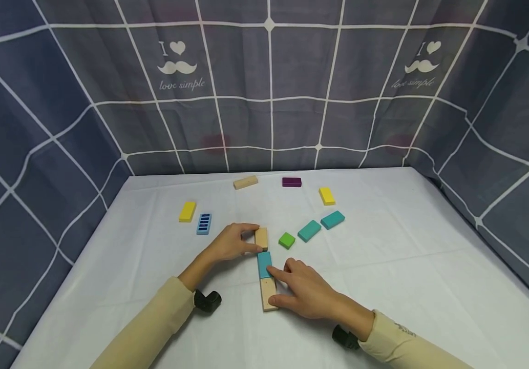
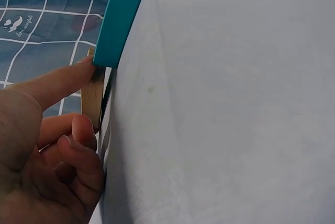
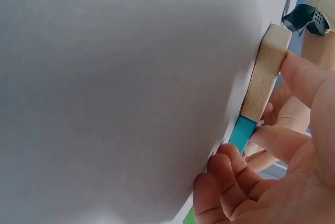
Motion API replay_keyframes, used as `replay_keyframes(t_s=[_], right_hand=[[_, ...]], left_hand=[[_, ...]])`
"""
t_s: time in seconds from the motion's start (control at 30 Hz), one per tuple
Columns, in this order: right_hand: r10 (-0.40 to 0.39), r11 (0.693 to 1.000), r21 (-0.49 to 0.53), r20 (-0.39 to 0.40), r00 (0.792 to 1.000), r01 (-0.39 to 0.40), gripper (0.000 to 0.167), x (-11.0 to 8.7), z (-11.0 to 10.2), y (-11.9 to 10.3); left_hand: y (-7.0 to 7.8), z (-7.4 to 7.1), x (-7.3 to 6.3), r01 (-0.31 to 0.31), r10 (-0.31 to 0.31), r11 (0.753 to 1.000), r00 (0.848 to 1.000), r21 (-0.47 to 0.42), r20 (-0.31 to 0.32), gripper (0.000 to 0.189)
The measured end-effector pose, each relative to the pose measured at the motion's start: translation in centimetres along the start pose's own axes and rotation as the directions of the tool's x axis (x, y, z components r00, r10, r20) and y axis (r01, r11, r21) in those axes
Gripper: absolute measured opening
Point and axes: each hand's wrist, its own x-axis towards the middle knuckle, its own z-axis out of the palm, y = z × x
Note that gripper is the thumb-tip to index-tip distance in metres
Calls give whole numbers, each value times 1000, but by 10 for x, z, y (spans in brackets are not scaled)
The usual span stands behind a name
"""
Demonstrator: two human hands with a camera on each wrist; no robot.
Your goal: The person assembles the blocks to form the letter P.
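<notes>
In the head view a row of blocks runs away from the person. A plain wooden block lies nearest, a teal block meets its far end, and another wooden block is just beyond. My left hand pinches that far wooden block between thumb and index finger, its thumb right at the teal block's end. My right hand touches the row from the right: index fingertip on the teal block, thumb on the near wooden block. Its other fingers are bent, as the right wrist view shows.
Beyond the hands lie a green block, two teal blocks, a yellow block, a purple block and a wooden block. At left are another yellow block and a blue slotted block. A grid-patterned curtain encloses the white table.
</notes>
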Motion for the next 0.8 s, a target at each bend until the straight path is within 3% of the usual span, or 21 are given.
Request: replay_keyframes(t_s=[0.5,0.8], right_hand=[[-17,1000,-5,-14,1000,17,63,-1,2,1],[-12,1000,-11,-11,1000,12,63,-1,3,1]], left_hand=[[0,2,-4,21,-21,1000,1000,-20,-2,61],[-2,3,-7,1,-2,1000,1000,-8,-18,59]])
